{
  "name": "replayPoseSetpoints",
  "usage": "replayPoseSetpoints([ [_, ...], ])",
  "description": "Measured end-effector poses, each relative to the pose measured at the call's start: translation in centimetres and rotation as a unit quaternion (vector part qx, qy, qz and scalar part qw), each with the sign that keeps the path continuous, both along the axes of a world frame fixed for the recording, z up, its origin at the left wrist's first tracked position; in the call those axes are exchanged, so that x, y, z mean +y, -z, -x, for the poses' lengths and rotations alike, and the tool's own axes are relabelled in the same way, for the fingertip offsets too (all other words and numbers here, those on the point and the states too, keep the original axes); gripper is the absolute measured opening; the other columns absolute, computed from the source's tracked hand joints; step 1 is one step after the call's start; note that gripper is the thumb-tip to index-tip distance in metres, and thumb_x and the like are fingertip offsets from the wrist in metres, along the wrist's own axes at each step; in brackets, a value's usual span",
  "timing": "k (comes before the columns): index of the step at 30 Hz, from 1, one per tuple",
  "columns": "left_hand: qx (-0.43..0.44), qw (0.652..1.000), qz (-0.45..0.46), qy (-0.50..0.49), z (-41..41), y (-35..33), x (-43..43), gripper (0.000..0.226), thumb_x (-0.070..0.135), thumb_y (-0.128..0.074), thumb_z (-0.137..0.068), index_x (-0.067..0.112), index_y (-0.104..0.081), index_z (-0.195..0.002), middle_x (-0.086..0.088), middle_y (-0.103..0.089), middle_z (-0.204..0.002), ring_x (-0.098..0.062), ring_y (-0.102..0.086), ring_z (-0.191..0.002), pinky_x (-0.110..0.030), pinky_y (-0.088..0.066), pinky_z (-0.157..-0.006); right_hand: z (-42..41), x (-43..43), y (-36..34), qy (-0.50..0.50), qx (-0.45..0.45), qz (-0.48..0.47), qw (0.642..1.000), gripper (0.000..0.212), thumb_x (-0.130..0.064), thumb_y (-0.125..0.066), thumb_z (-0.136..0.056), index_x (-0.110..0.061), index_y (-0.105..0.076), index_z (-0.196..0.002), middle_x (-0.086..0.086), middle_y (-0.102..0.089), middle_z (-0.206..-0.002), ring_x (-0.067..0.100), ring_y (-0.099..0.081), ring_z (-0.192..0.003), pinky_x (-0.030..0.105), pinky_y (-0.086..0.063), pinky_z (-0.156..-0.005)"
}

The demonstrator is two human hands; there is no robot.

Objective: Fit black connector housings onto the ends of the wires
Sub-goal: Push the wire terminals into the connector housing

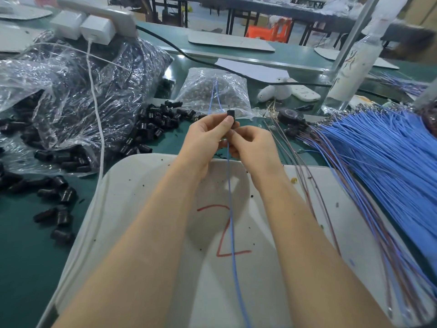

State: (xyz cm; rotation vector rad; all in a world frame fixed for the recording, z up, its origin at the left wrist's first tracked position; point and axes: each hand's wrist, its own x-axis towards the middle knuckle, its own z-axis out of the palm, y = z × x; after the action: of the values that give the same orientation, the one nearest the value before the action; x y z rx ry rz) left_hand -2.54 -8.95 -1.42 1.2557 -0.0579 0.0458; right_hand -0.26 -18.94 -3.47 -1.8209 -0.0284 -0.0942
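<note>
My left hand pinches a small black connector housing between thumb and fingers, held above the white tray. My right hand sits just below and right of it, its fingers curled round a thin blue wire that runs up from the bottom edge into the housing. Thin blue wire ends stick up beyond the housing. Loose black housings lie scattered on the green bench to the left. A thick bundle of blue wires lies to the right.
A clear bag of black housings fills the left. A smaller bag of parts stands behind my hands. A white power strip with a white cable, a plastic bottle and a tape roll stand around.
</note>
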Motion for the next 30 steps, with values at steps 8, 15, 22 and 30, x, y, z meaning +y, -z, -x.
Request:
replayPoseSetpoints([
  [8,0.006,1.000,-0.001,-0.014,0.12,-0.13,0.05,0.027,0.008,-0.043,-0.098,0.019,-0.052,-0.075,0.017,-0.059,-0.045,0.007,-0.056,-0.050,-0.008,-0.046,-0.059,-0.32,0.12,0.40,-0.007,-0.022,0.037,0.999,0.009,-0.015,-0.063,-0.089,-0.011,-0.068,-0.083,0.010,-0.072,-0.085,0.022,-0.067,-0.082,0.047,-0.053,-0.087],
  [15,0.011,0.999,-0.011,-0.036,0.12,-0.32,-0.01,0.028,0.007,-0.044,-0.097,0.019,-0.052,-0.074,0.018,-0.057,-0.045,0.001,-0.052,-0.061,-0.010,-0.045,-0.064,-0.48,0.23,0.72,-0.009,-0.028,0.046,0.999,0.009,-0.015,-0.063,-0.089,-0.012,-0.067,-0.081,-0.001,-0.066,-0.071,0.014,-0.061,-0.071,0.043,-0.054,-0.084],
  [22,0.005,0.998,-0.035,-0.043,0.45,-0.45,-0.28,0.028,0.006,-0.048,-0.096,0.022,-0.050,-0.073,0.015,-0.057,-0.059,-0.002,-0.050,-0.068,-0.013,-0.042,-0.069,-0.72,0.11,0.86,0.035,-0.048,0.032,0.998,0.016,-0.020,-0.062,-0.091,-0.015,-0.061,-0.076,-0.008,-0.057,-0.062,0.005,-0.051,-0.058,0.026,-0.041,-0.066],
  [30,0.017,0.998,-0.026,-0.053,0.27,-0.39,-0.06,0.023,0.007,-0.048,-0.096,0.020,-0.051,-0.077,0.018,-0.058,-0.046,0.008,-0.054,-0.048,-0.005,-0.045,-0.057,-0.61,0.16,0.93,0.024,-0.045,0.043,0.998,0.012,-0.022,-0.065,-0.090,-0.012,-0.064,-0.084,-0.005,-0.061,-0.069,0.010,-0.056,-0.067,0.029,-0.047,-0.071],
])
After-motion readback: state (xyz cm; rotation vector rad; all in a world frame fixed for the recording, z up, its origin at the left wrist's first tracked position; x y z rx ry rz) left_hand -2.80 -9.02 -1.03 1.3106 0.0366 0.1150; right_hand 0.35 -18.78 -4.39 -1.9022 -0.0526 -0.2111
